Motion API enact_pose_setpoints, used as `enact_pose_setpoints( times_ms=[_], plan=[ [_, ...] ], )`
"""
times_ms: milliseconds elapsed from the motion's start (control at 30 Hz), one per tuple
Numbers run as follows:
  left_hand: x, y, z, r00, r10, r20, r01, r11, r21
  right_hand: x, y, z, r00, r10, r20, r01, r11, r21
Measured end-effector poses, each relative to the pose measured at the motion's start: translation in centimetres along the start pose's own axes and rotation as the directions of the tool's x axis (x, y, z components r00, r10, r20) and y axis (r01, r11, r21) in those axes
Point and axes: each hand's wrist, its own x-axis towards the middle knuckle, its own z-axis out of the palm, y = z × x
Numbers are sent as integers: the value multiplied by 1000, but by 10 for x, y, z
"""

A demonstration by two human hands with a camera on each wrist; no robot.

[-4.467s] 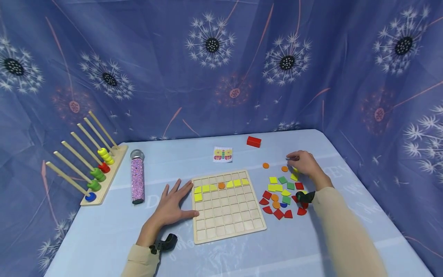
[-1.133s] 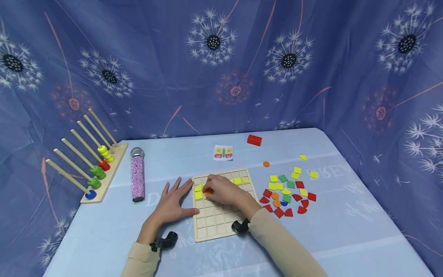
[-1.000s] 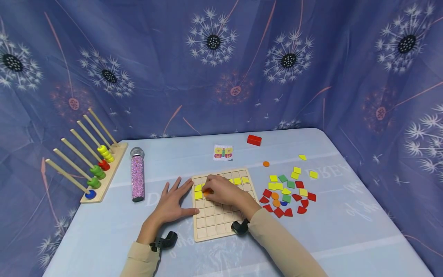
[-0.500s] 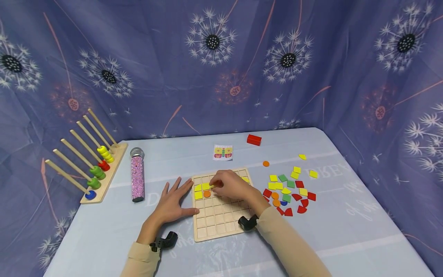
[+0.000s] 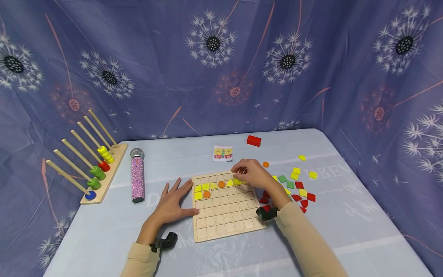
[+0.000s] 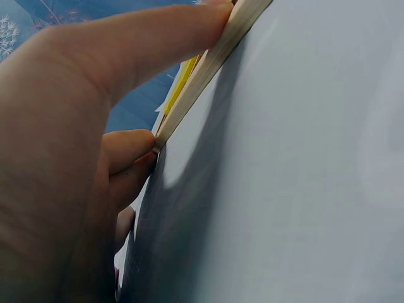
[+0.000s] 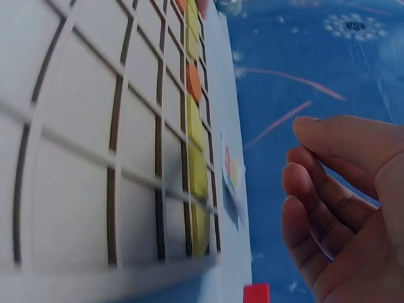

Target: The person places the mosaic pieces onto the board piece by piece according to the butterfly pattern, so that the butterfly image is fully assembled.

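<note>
A wooden grid board (image 5: 225,217) lies on the table with yellow tiles (image 5: 205,186) and an orange disc (image 5: 221,184) along its second row. Below them, another orange disc (image 5: 206,194) sits beside a yellow square (image 5: 198,196). My left hand (image 5: 169,206) rests with spread fingers at the board's left edge; in the left wrist view its thumb (image 6: 139,47) touches the wooden rim. Above the board's upper right corner hovers my right hand (image 5: 257,175), hiding part of the row. The right wrist view shows its fingers (image 7: 303,221) loosely curled, holding nothing, apart from the board.
Loose red, green and yellow pieces (image 5: 299,185) lie right of the board, partly behind the right forearm. A butterfly pattern card (image 5: 223,153) and a red block (image 5: 254,141) are at the back. To the left are a glittery microphone (image 5: 137,177) and a bead abacus (image 5: 104,177).
My right hand went from the loose pieces to the board with an orange disc, let it go beside the lower yellow square, and moved up and right. The left hand has stayed put.
</note>
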Motion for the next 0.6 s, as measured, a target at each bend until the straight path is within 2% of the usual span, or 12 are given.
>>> enact_pose_setpoints(
  times_ms=[333, 600],
  plan=[
    [0, 0, 0, 1000, -4, 1, 4, 1000, -8, -21, 27, -25, 991, 117, -57, -119, 993, -25],
    [0, 2, -1, 1000, -8, 15, 8, 1000, -5, -45, 43, -43, 982, 188, -30, -190, 978, -89]
  ],
)
